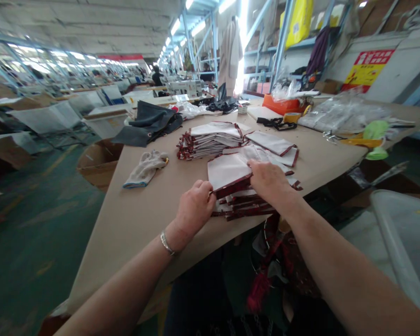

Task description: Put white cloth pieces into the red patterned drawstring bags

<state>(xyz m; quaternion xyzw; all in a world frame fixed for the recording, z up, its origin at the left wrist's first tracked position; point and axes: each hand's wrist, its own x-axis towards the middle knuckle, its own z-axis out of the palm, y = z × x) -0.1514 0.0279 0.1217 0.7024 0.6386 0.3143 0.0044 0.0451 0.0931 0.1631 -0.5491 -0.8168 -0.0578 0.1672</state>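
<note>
A white fabric piece with dark red edging [229,171] is held between my two hands above a stack of similar pieces [247,205] near the table's front edge. My left hand [195,205] is closed, pinching the piece's near left corner. Closed on its right side is my right hand [269,181], with the fingertips partly out of sight. Just behind stands a neat stack of folded white pieces with red edges [215,140]. More such pieces [273,143] lie loosely spread to its right.
On the brown-covered table [154,219] lie a grey work glove [147,168], dark sheet material [149,123], black straps [276,123] and clear plastic bags [343,114]. A cardboard box [100,163] stands left of the table, a translucent bin [406,242] at the right.
</note>
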